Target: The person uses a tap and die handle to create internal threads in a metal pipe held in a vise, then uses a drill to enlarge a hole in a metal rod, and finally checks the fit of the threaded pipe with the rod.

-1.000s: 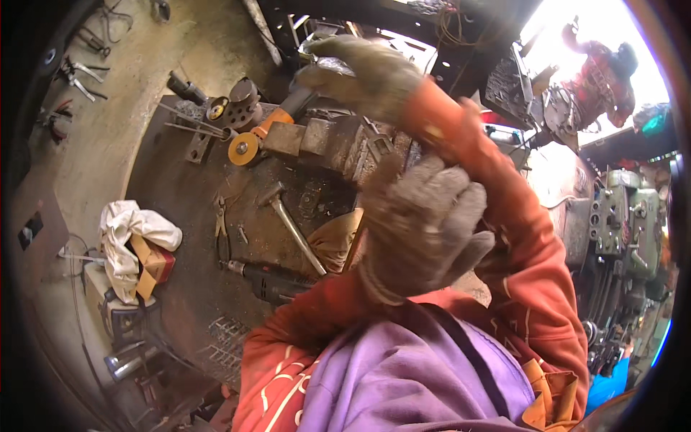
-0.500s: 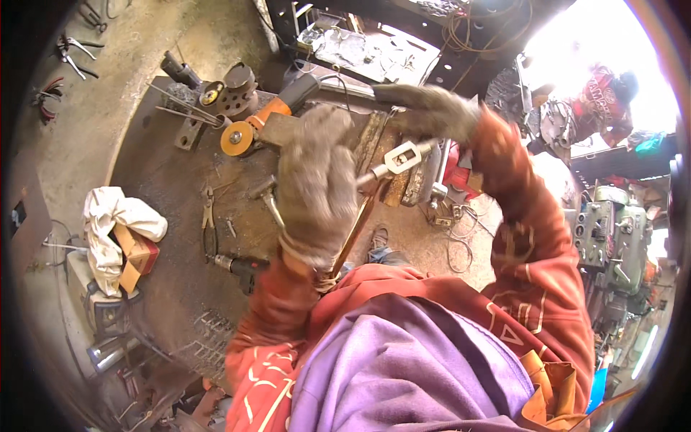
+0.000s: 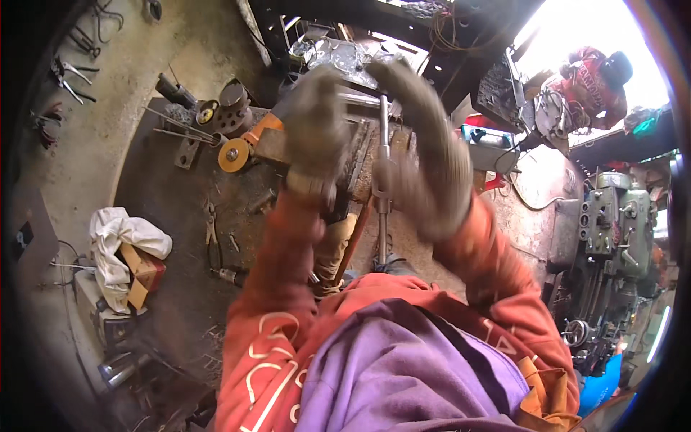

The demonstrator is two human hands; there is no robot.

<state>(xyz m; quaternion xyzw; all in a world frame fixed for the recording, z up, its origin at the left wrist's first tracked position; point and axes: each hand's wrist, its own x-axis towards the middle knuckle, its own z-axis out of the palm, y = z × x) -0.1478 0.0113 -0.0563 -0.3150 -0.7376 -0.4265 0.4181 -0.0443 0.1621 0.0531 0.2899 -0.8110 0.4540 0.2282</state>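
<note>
The left hand (image 3: 317, 133), in a grey-brown work glove, is raised over the far right part of the counter (image 3: 173, 194). Blur hides its fingers, so I cannot tell how far its grip is open or whether it has hold of anything.

The right hand (image 3: 435, 165), gloved alike, has its grip spread, the long fingers reaching away from the body. Its blurred inner side is close to a metal bar (image 3: 384, 137); whether they touch, I cannot tell.

That bar is between the two hands, by the right edge of the counter, its length running from the far side toward the person's body. It has a wider part midway; what supports it is unclear.

Toward the far edge of the counter, left of the left hand, lies an orange grinder (image 3: 260, 131) with a yellow disc, next to a brown block (image 3: 271, 146). Near the far left corner are a can with holes (image 3: 232, 114) and some thin rods (image 3: 191, 122). Pliers (image 3: 211, 230) lie nearer the body, with the front of a drill (image 3: 229, 275) just beyond their handles.

By the left edge of the counter, a white cloth (image 3: 119, 241) drapes against a cardboard box (image 3: 146, 270). Another person (image 3: 594, 93) in a red top is well apart, beyond the right edge.
</note>
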